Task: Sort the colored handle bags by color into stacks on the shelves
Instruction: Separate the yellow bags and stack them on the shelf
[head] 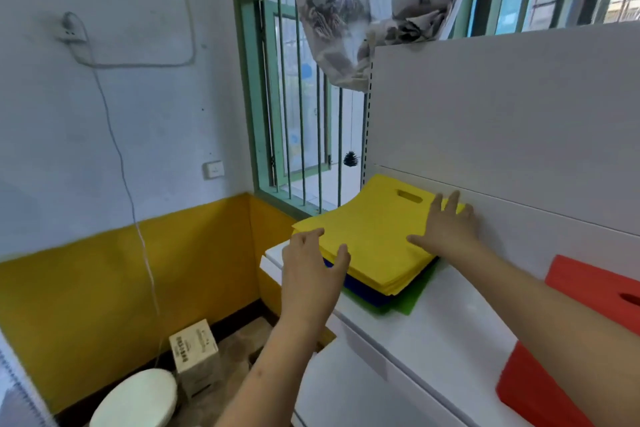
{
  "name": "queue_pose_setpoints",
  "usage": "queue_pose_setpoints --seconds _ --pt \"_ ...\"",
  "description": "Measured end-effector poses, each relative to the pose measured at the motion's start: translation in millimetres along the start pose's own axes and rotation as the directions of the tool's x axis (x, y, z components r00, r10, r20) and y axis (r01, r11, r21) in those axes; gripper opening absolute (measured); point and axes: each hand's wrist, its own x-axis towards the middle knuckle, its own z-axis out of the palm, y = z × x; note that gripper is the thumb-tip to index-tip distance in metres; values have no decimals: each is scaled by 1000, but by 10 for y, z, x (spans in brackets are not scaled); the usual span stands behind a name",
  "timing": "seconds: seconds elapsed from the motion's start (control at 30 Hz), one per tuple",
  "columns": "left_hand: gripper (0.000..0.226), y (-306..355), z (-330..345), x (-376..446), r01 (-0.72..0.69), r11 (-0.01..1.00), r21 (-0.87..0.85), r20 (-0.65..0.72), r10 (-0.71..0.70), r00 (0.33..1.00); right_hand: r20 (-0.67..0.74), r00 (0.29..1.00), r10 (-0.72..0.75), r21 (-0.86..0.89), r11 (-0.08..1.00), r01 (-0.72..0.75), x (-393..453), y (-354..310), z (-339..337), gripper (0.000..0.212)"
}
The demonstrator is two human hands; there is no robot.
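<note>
A pile of yellow handle bags (pixel 372 229) lies on the left end of the white shelf (pixel 446 333), on top of blue bags (pixel 363 289) and green bags (pixel 414 300). My right hand (pixel 446 224) rests flat with spread fingers on the right side of the yellow pile. My left hand (pixel 311 270) is at the pile's near left corner, fingers straight over the edge, thumb near the yellow layers. A stack of red bags (pixel 575 291) lies on the shelf at the right, partly behind my right forearm.
The shelf's white back panel (pixel 502 121) rises behind the piles. A barred window (pixel 301 135) with a hanging curtain (pixel 363 10) is to the left. Below on the floor are a cardboard box (pixel 194 350) and a white round stool (pixel 138 399).
</note>
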Motion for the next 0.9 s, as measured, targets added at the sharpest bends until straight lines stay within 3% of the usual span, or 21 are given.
queue_pose_setpoints --seconds 0.1,0.2,0.33,0.43,0.57,0.7,0.8,0.9 --pt "64 -135 158 533 -44 991 129 24 41 999 91 992 84 -41 996 -80 381 -13 41 126" --pt "78 -348 308 1035 -73 959 275 79 53 995 127 983 134 -90 988 -123 603 -27 138 119" --pt "93 -696 547 1367 -40 906 421 279 -87 956 101 979 179 -68 983 -172 618 -37 298 109" --pt "81 -811 721 1371 -34 923 384 295 -88 951 84 982 167 -61 985 -162 658 4 383 101" --pt "57 -733 786 1402 -179 833 524 323 0 946 -7 986 166 -104 981 -165 609 38 516 80" --pt "47 -649 791 1386 -302 771 561 392 73 917 -57 986 157 -176 971 -165 548 -17 532 61" --pt "48 -645 753 1389 -380 809 449 373 216 902 -77 984 158 -170 971 -169 559 -25 418 54" --pt "46 -613 701 1317 -314 949 7 295 298 908 -132 972 192 -131 969 -210 409 5 246 52"
